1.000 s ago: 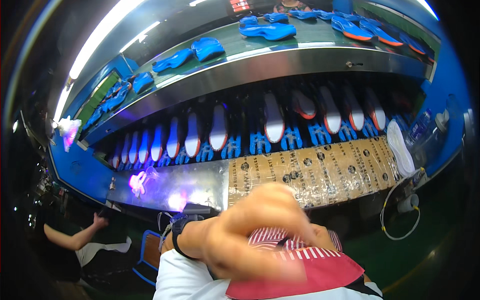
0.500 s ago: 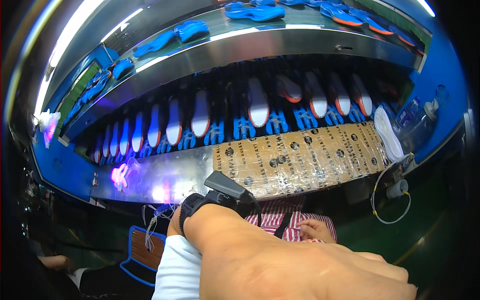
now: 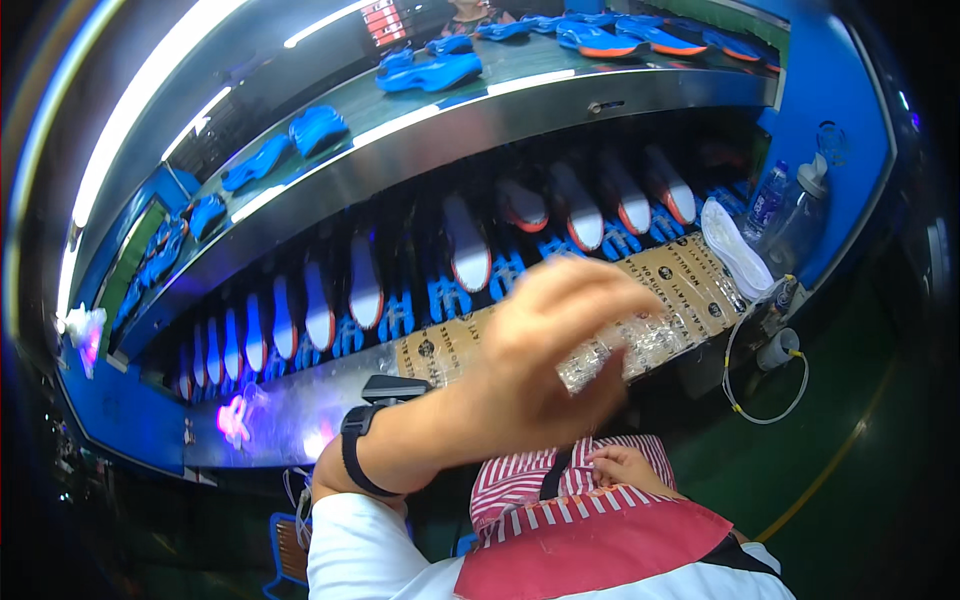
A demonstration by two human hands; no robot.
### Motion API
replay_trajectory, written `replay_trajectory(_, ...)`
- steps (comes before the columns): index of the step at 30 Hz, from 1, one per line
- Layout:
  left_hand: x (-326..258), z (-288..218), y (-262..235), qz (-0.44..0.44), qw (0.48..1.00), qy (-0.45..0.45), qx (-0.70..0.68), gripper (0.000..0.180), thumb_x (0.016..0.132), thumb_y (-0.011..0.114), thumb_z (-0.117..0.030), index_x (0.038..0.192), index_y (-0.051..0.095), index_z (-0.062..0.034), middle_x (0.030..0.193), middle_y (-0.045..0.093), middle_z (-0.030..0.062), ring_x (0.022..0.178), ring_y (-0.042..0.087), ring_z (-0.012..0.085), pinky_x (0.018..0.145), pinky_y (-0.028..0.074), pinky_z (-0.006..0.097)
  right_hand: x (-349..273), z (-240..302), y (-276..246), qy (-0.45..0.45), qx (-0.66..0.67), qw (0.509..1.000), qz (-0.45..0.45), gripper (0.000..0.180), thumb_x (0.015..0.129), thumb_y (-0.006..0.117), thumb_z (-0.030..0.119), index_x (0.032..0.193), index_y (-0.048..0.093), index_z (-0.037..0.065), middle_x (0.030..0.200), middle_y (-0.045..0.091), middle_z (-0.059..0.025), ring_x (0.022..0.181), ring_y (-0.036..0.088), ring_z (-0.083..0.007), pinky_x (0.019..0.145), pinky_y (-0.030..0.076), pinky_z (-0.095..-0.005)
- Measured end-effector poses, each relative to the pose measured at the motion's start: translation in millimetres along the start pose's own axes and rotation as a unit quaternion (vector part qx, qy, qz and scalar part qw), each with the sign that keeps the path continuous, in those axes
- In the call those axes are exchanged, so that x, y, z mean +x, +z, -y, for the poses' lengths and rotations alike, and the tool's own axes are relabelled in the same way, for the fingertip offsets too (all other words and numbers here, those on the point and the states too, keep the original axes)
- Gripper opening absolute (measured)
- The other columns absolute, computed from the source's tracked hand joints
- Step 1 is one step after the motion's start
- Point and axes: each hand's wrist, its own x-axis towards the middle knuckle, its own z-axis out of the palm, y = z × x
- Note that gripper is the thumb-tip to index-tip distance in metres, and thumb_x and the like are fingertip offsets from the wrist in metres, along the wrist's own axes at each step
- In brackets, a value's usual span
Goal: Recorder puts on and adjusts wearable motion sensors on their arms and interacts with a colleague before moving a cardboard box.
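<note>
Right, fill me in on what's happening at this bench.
A person sits at a shoe line. Their left hand, blurred, is raised over the taped cardboard strip at the bench edge, holding nothing that I can make out. Their right hand rests in their lap on a striped apron. Shoe soles stand in a row behind.

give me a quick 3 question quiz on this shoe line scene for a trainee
1. True or false: the left hand is raised in front of the row of upturned shoes.
2. Where does the right hand rest?
A. on the upper conveyor
B. low, against the striped apron
C. on the water bottle
3. Fill in: the left wrist carries a black ____.

Key
1. True.
2. B, it lies on the red and white striped apron, away from the bench.
3. Wristband. The upper belt carries blue shoes, and a clear water bottle stands at the right.
</note>
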Motion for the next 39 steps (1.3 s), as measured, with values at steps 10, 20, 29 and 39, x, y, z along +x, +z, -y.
replay_trajectory(10, -10.2, 145.8, -79.7, -0.164, 0.881, -0.099, 0.432, 0.039, 0.067, 0.056, -0.009, 0.106, 0.052, -0.0037, 0.111, 0.046, 0.0196, 0.105, 0.043, 0.0348, 0.091, 0.034, 0.041, 13.1, 22.0, -13.2, -0.022, -0.006, 1.000, -0.020, 0.018, 0.083, 0.052, 0.011, 0.095, 0.058, -0.002, 0.064, 0.055, -0.0010, 0.055, 0.050, -0.0040, 0.049, 0.040, -0.0170)
replay_trajectory(20, -22.1, 232.5, -172.3, -0.196, 0.780, -0.216, 0.554, 0.037, 0.084, 0.047, -0.028, 0.116, 0.048, -0.0091, 0.123, 0.038, 0.0204, 0.116, 0.035, 0.0337, 0.092, 0.029, 0.047, -4.1, 26.5, -43.0, -0.031, -0.042, 0.994, -0.096, 0.021, 0.085, 0.049, 0.012, 0.098, 0.057, -0.003, 0.071, 0.056, -0.0017, 0.064, 0.050, -0.0048, 0.058, 0.041, -0.0181)
replay_trajectory(29, -26.6, 249.3, -161.5, -0.142, 0.720, -0.224, 0.642, 0.030, 0.088, 0.036, -0.030, 0.105, 0.056, -0.0149, 0.130, 0.034, 0.0125, 0.115, 0.037, 0.0288, 0.092, 0.026, 0.051, 0.1, 12.4, -51.6, -0.032, -0.060, 0.993, -0.099, 0.022, 0.084, 0.051, 0.013, 0.099, 0.058, -0.001, 0.079, 0.059, -0.0008, 0.072, 0.051, -0.0042, 0.064, 0.042, -0.0184)
replay_trajectory(39, -25.2, 246.8, -160.5, -0.140, 0.702, -0.209, 0.667, 0.034, 0.089, 0.033, -0.030, 0.110, 0.054, -0.0143, 0.129, 0.035, 0.0143, 0.113, 0.039, 0.0300, 0.092, 0.027, 0.046, 14.3, -4.0, -47.4, -0.065, -0.070, 0.992, -0.082, 0.020, 0.083, 0.055, 0.013, 0.096, 0.059, -0.001, 0.073, 0.061, -0.0016, 0.062, 0.053, -0.0033, 0.056, 0.042, -0.0182)
